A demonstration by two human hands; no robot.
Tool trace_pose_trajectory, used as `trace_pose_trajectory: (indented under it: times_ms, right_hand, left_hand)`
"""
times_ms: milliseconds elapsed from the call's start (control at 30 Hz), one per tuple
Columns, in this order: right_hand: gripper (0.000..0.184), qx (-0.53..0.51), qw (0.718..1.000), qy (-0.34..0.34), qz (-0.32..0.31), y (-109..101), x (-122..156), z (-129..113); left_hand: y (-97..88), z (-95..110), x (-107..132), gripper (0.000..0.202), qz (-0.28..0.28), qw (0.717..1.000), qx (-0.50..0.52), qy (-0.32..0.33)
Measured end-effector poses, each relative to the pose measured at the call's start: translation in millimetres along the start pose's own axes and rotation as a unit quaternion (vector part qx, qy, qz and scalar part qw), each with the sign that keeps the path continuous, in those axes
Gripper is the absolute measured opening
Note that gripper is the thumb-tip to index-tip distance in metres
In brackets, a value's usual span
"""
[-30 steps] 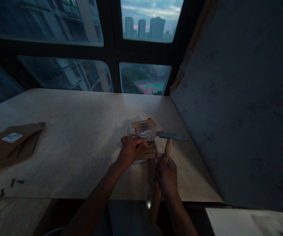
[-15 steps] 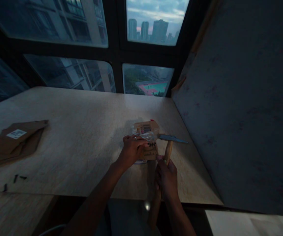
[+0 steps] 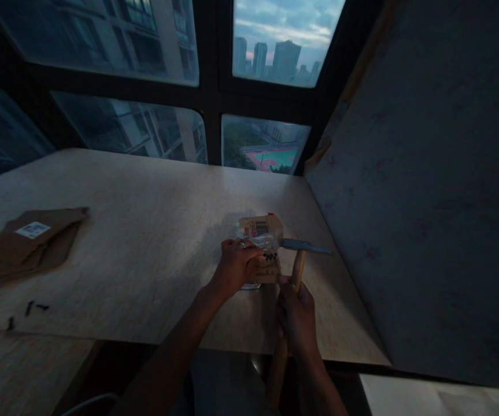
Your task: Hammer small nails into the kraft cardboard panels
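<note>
While the right hand [image 3: 298,312] clasps the forward-pointing hammer [image 3: 298,267], cardboard packaging [image 3: 270,273] lies leftward, apparently pinned by the left hand [image 3: 235,263].

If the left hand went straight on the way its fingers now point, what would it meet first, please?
Probably the small black pieces seen against the brown cardboard packaging, just beyond the left hand; in this dim view, I can't tell whether they touch.
</note>
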State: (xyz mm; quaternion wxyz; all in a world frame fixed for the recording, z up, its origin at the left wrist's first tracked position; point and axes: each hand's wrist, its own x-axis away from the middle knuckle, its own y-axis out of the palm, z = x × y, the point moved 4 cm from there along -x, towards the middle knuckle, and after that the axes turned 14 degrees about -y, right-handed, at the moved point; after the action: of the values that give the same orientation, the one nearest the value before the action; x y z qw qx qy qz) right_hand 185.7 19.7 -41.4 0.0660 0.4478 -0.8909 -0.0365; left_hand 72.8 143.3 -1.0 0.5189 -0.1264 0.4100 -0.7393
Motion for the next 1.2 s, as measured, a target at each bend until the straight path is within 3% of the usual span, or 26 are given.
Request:
trace_pose_trajectory:
  times_ms: [100, 233, 367, 467, 533, 800, 1000, 1200]
  right_hand:
    - [0.043, 0.032, 0.999, -0.011, 0.001, -5, 1, -7]
    - [0.052, 0.076, 0.997, -0.034, -0.004, -22, 1, -35]
    - [0.057, 0.147, 0.981, -0.017, -0.128, -37, 0, -74]
    - [0.051, 0.261, 0.933, -0.039, -0.245, -38, 0, -99]
    - [0.049, 0.318, 0.9, -0.062, -0.29, -35, -1, -109]
    - [0.044, 0.408, 0.842, -0.084, -0.343, -27, -17, -97]
    - [0.045, 0.378, 0.858, -0.093, -0.335, -24, -16, -106]
    - [0.041, 0.409, 0.838, -0.092, -0.35, -23, -20, -96]
  left_hand:
    - [-0.1, 0, 2, 0.014, 0.008, 1.0, -0.006, 0.019]
    - [-0.5, 0, 3, 0.014, 0.01, 0.999, -0.004, 0.033]
    - [-0.3, 0, 3, 0.013, 0.004, 1.0, -0.005, 0.03]
    - [1.1, 0, 3, 0.014, 0.002, 1.0, -0.007, 0.026]
    - [1.7, 0, 3, 0.015, 0.0, 1.0, -0.009, 0.021]
    - [-0.1, 2, 2, 0.01, -0.016, 1.0, -0.012, 0.014]
    - [-0.6, 2, 1, 0.012, -0.027, 1.0, -0.007, 0.013]
    - [-2.5, 2, 1, 0.008, -0.033, 0.999, -0.009, 0.014]
